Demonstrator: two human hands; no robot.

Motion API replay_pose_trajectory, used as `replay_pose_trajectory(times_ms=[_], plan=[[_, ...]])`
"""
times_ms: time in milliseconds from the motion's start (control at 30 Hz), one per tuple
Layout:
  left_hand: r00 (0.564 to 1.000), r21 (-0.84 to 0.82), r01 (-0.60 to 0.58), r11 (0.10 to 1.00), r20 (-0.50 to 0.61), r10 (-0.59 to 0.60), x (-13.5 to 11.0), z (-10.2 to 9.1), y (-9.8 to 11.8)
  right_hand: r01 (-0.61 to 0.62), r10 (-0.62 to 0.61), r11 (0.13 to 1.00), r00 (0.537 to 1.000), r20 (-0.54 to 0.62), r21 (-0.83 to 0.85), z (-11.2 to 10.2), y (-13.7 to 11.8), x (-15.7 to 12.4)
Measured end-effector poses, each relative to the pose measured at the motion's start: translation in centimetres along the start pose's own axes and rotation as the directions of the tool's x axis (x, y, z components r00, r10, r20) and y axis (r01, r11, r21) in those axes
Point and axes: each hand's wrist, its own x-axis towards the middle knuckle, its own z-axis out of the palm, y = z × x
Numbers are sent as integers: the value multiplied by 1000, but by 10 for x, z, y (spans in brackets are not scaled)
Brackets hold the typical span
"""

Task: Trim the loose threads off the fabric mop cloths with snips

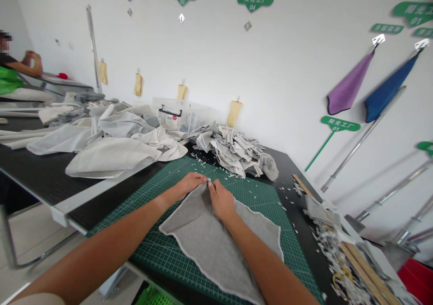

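A grey cloth with a white stitched edge (206, 237) lies spread on the green cutting mat (257, 196). My left hand (188, 185) and my right hand (220, 200) meet at the cloth's far corner, fingers closed and pinching its edge. Both forearms reach across the cloth from the near side. Small white scraps lie scattered just beyond my fingertips.
A heap of grey cloths (237, 154) sits behind the mat, with big white fabric sheets (115, 142) to the left. Offcuts and a wooden ruler (341, 246) line the right table edge. A clear plastic box (174, 113) stands at the wall. Another person (16, 68) works far left.
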Motion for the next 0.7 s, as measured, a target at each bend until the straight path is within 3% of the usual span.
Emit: replay_pose_trajectory(times_ms=[367, 700], plan=[[999, 39, -43, 998, -26, 44, 6, 0, -6, -15, 15, 1000, 1000, 24, 24, -6, -2, 0], [995, 45, -76, 996, 72, 73, 6, -2, -8, -30, 29, 999, 999, 27, 24, -7, -3, -1]])
